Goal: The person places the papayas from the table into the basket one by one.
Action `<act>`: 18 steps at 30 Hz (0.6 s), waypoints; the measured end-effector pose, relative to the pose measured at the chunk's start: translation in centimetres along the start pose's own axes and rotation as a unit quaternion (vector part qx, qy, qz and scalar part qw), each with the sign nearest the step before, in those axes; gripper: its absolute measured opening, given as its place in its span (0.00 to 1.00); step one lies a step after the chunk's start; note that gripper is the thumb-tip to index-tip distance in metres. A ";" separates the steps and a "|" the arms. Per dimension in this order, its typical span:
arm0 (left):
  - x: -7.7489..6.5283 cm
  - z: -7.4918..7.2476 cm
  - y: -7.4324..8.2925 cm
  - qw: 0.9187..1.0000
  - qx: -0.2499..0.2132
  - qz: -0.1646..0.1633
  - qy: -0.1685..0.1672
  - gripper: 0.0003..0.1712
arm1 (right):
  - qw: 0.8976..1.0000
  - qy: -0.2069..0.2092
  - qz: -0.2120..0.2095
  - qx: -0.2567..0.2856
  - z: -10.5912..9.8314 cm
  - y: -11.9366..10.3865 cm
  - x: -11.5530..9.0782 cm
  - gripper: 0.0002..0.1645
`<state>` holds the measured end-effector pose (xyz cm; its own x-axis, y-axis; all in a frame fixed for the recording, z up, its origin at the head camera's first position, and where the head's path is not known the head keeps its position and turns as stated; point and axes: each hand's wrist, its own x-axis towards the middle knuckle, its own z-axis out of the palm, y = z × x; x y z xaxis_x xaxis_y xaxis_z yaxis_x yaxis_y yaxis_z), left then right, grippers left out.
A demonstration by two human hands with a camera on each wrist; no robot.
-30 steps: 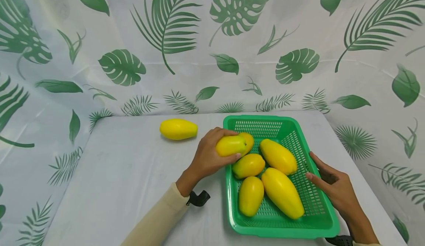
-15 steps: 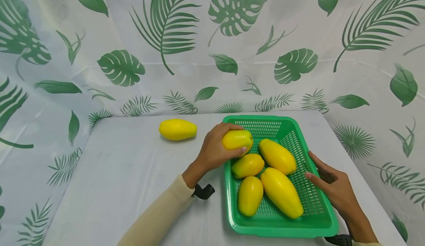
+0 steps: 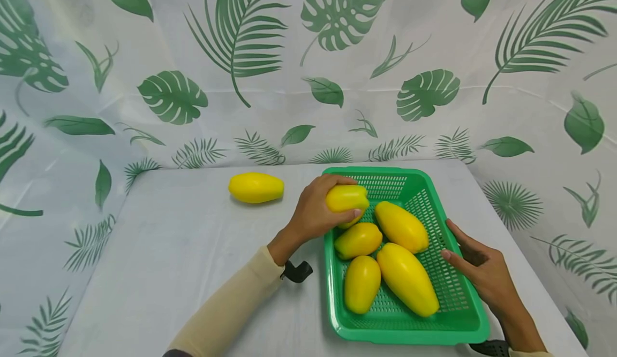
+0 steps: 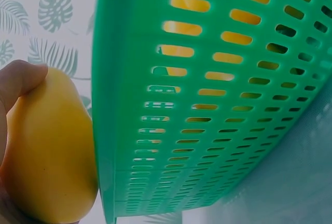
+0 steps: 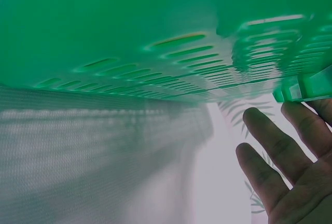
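My left hand grips a yellow papaya over the far left corner of the green plastic basket. In the left wrist view this papaya lies right at the basket's rim, with a fingertip on its top. Another papaya beneath it is mostly hidden. Several more sit inside, such as a long papaya and a smaller papaya. My right hand holds the basket's right rim, thumb on top and fingers outside; in the right wrist view some fingers extend below the rim.
One papaya lies on the white-covered table, left of the basket near the back edge. Behind the table hangs a white sheet printed with green leaves.
My left hand has moved right with the papaya, from the basket's left rim to farther over its inside. The right hand stays on the right rim.
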<state>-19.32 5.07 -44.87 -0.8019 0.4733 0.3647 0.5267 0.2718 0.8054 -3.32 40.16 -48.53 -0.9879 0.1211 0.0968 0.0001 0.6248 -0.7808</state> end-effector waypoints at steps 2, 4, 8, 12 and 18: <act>0.1 0.1 0.0 1.000 0.000 0.002 -0.001 0.31 | 1.000 0.000 0.000 0.001 0.0 0.0 0.0 0.41; 0.2 0.1 0.0 1.000 -0.002 0.004 -0.003 0.30 | 1.000 -0.001 -0.003 0.002 0.1 0.0 0.0 0.42; 0.4 0.2 0.1 1.000 -0.006 0.009 -0.007 0.31 | 1.000 -0.002 -0.007 0.004 0.1 0.0 -0.1 0.42; 0.7 0.2 0.4 1.000 -0.007 0.014 -0.013 0.31 | 1.000 0.001 -0.006 0.001 0.1 0.1 -0.1 0.42; 1.5 0.3 0.9 0.999 0.012 0.025 -0.025 0.31 | 1.000 0.001 -0.003 -0.005 0.1 0.0 -0.1 0.41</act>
<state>-19.95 6.30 -43.71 -0.7595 0.5277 0.3805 0.5730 0.2656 0.7754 -3.20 40.07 -48.62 -0.9877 0.1181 0.1024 -0.0047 0.6327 -0.7744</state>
